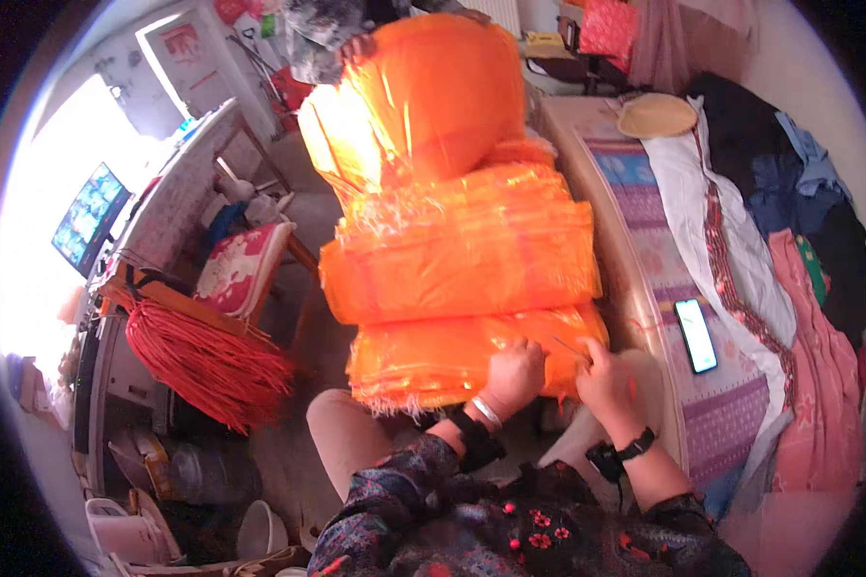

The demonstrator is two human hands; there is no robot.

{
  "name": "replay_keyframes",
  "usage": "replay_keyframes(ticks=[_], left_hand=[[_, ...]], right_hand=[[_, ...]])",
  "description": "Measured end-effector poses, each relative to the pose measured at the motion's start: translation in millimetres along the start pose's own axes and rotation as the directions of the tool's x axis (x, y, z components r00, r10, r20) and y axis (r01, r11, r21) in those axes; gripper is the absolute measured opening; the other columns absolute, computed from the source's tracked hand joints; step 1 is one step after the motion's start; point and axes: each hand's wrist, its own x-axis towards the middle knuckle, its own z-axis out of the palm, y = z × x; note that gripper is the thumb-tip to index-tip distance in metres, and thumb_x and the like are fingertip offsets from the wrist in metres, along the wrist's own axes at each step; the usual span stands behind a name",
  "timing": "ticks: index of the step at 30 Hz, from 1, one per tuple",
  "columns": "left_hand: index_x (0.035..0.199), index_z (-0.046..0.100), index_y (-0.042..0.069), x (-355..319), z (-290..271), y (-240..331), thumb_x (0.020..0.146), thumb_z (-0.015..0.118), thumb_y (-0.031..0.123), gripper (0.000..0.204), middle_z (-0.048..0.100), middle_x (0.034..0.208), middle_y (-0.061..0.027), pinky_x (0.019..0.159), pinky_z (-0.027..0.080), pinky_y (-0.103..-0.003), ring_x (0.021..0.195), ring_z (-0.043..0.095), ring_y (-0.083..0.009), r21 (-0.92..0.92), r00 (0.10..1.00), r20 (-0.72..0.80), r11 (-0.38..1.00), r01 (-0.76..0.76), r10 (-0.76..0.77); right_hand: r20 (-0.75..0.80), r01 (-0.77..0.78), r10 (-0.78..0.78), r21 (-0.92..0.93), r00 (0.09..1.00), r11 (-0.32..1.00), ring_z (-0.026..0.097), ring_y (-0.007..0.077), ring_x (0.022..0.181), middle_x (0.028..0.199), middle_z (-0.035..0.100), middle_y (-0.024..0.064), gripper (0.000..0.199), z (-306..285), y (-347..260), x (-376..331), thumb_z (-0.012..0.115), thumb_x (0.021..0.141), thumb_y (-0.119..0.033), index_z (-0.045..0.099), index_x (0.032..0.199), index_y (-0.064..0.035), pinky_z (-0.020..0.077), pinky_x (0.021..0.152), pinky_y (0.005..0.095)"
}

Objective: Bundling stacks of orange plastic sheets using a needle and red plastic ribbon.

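Note:
Folded orange plastic woven sacks (462, 260) lie stacked in front of me, with frayed white threads along the near edge. My left hand (515, 375) is closed in a fist over the nearest sacks. Whatever its fingers pinch is too small to make out. Just to its right, my right hand (601, 377) is closed around a thin, dark, pointed tool (570, 348) that points toward the left hand. Beyond the stack another person's hand (358, 48) touches a loosely bulging orange sack (443, 96).
At left a bundle of red strings (207, 361) hangs beside a chair with a red-and-white cushion (243, 269). A monitor (91, 219) stands near the bright window. On the right, a bed (659, 240) holds a lit phone (697, 336), clothes (813, 356) and a round straw-coloured item (657, 115).

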Motion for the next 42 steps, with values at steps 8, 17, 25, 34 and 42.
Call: replay_keyframes(ticks=[8, 17, 25, 34, 42], left_hand=[[0.066, 0.052, -0.002, 9, 2, -11, 0.078, 0.054, 0.011, 0.018, 0.055, 0.059, -0.0143, 0.046, 0.038, -0.035, 0.053, 0.054, -0.0263, -0.347, 0.939, -0.057, 0.889, 0.299, -0.338], [0.084, 0.059, -0.003, -10, 0, -11, 0.085, 0.048, 0.008, 0.016, 0.059, 0.074, -0.0031, 0.061, 0.044, -0.023, 0.065, 0.054, -0.0103, -0.854, 0.777, 0.2, 0.282, 0.437, -0.597], [0.089, 0.06, -0.002, -10, -1, -12, 0.085, 0.052, 0.011, 0.016, 0.06, 0.072, -0.0022, 0.06, 0.044, -0.023, 0.065, 0.054, -0.0088, -0.745, 0.822, 0.173, 0.473, 0.47, -0.543], [0.08, 0.057, 0.005, -2, -15, 8, 0.067, 0.054, 0.003, 0.014, 0.054, 0.063, -0.0133, 0.051, 0.042, -0.035, 0.06, 0.053, -0.0305, 0.02, 0.999, -0.018, 0.999, -0.047, 0.047], [0.073, 0.05, 0.005, -25, -42, -31, 0.059, 0.053, 0.006, 0.014, 0.045, 0.076, -0.0118, 0.064, 0.037, -0.039, 0.075, 0.047, -0.0299, 0.193, 0.994, -0.093, 0.979, 0.068, -0.051]], right_hand=[[0.106, -0.014, -0.011, 0.23, 0.994, 0.973, 0.06, 0.029, 0.064, 0.067, 0.06, 0.0144, 0.026, 21, 4, 9, 0.061, 0.077, -0.02, 0.057, 0.099, -0.0054, 0.046, 0.054, 0.0359], [0.354, -0.23, -0.011, 0.63, 0.935, 0.742, 0.055, 0.005, 0.074, 0.079, 0.061, 0.0018, 0.025, 27, 20, -10, 0.051, 0.084, -0.007, 0.056, 0.108, -0.0035, 0.0436, 0.063, 0.0204], [0.22, -0.004, -0.106, 0.447, 0.97, 0.894, 0.062, 0.0198, 0.069, 0.084, 0.064, 0.0133, 0.022, 15, 13, 5, 0.051, 0.08, -0.006, 0.06, 0.099, -0.0039, 0.0474, 0.062, 0.032], [0.26, 0.3, -0.341, 0.185, 0.903, 0.936, 0.057, 0.0352, 0.069, 0.072, 0.057, 0.0196, 0.032, 19, -17, 42, 0.052, 0.074, -0.011, 0.056, 0.105, -0.0128, 0.046, 0.059, 0.0412], [0.408, -0.211, -0.126, 0.684, 0.904, 0.698, 0.046, 0.0047, 0.054, 0.064, 0.054, -0.0005, 0.026, 46, -18, 42, 0.049, 0.077, 0.001, 0.061, 0.099, -0.005, 0.0403, 0.051, 0.0191]])
